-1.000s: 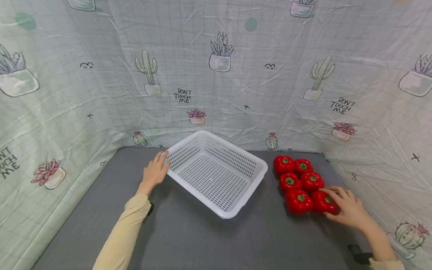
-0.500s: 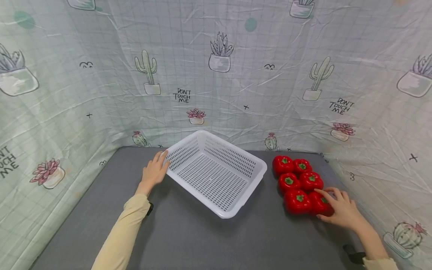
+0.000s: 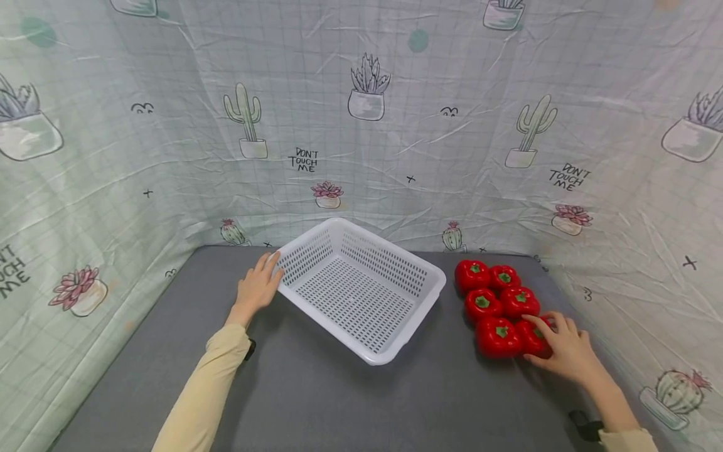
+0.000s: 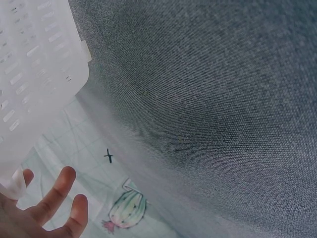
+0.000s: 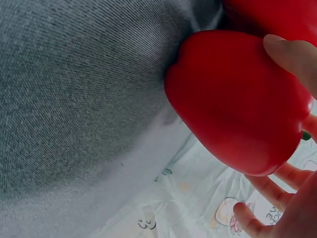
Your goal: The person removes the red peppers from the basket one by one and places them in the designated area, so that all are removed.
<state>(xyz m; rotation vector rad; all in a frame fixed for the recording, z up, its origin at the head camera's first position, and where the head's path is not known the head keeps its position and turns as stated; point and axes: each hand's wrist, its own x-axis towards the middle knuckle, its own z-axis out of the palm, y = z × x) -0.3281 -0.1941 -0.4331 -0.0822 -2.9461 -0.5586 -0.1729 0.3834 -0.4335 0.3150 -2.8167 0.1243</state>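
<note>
A white perforated plastic basket (image 3: 356, 301) stands at an angle on the grey table, with nothing in it. My left hand (image 3: 257, 290) rests on the rim at its left corner; the left wrist view shows loosely extended fingers (image 4: 54, 196) beside the basket wall. To the right, several red bell peppers (image 3: 482, 303) sit close together, green stems up. My right hand (image 3: 570, 351) holds the front right bell pepper (image 5: 237, 99), thumb on one side and fingers on the other. That pepper touches its left neighbour (image 3: 498, 338) and partly hides behind the hand.
A pale fabric backdrop (image 3: 418, 144) printed with cacti and lettering encloses the grey table (image 3: 333, 408) at the back and on both sides. The right side of the backdrop stands close to my right forearm. Bare tabletop lies between the basket and the peppers.
My right hand has moved slightly left, and the front right bell pepper has shifted left with it against its neighbour. The left hand and the basket have stayed in place.
</note>
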